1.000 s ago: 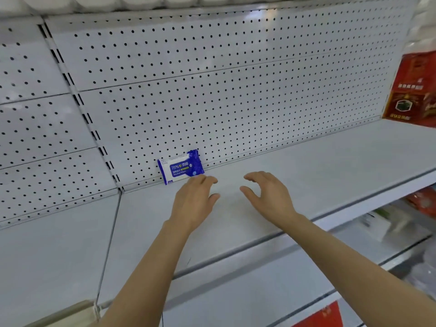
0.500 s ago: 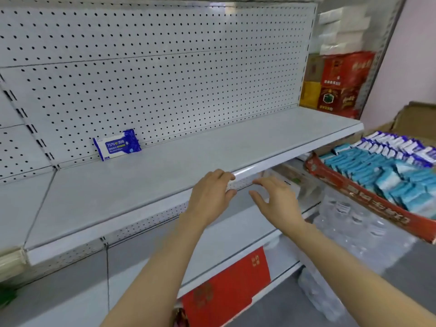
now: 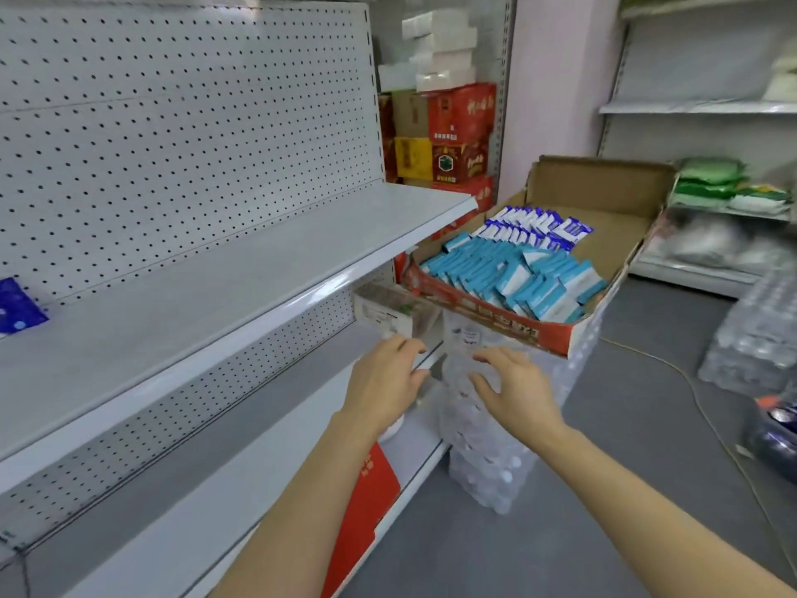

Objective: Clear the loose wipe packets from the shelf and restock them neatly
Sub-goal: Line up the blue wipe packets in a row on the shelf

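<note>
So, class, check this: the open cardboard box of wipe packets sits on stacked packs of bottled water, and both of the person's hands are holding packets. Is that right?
Not quite. The head view shows the cardboard box of wipe packets on the stacked packs of bottled water, but the left hand and right hand hold nothing; both are open, reaching toward the box.

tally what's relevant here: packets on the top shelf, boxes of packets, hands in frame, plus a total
Wipe packet on the shelf: 1
Cardboard box of packets: 1
Hands, left hand and right hand, both holding nothing: 2
Total: 4
</note>
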Demonstrator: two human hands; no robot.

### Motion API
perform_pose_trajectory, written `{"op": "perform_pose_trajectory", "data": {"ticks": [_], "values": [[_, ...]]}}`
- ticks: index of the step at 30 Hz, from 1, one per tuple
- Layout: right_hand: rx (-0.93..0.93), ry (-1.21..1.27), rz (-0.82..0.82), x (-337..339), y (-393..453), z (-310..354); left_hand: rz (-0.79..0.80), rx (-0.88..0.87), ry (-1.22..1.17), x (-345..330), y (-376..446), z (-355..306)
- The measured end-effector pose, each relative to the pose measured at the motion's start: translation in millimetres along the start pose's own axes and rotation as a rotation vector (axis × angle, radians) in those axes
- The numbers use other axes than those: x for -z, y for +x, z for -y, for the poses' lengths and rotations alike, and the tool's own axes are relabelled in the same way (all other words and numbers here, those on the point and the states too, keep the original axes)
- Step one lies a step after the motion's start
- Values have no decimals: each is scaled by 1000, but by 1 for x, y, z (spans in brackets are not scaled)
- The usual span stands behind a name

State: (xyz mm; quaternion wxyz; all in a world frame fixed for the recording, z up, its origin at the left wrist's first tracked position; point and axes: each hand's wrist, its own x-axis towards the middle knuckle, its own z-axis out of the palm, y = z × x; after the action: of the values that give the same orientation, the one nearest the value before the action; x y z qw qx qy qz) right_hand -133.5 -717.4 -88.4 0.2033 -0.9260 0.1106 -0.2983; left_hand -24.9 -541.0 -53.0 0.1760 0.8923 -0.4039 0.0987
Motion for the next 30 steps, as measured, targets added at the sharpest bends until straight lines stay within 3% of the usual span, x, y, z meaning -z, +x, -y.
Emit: {"op": "perform_pose_trajectory", "data": {"ticks": [13, 17, 30], "values": [[-150, -157, -134, 50, 45, -135, 13, -256, -114, -82, 140, -85], [-226, -187, -104, 57, 59, -179, 66, -276, -130, -115, 178, -115], [-140, -192, -4, 115, 144, -342, 69, -92, -123, -188, 303, -218]]}}
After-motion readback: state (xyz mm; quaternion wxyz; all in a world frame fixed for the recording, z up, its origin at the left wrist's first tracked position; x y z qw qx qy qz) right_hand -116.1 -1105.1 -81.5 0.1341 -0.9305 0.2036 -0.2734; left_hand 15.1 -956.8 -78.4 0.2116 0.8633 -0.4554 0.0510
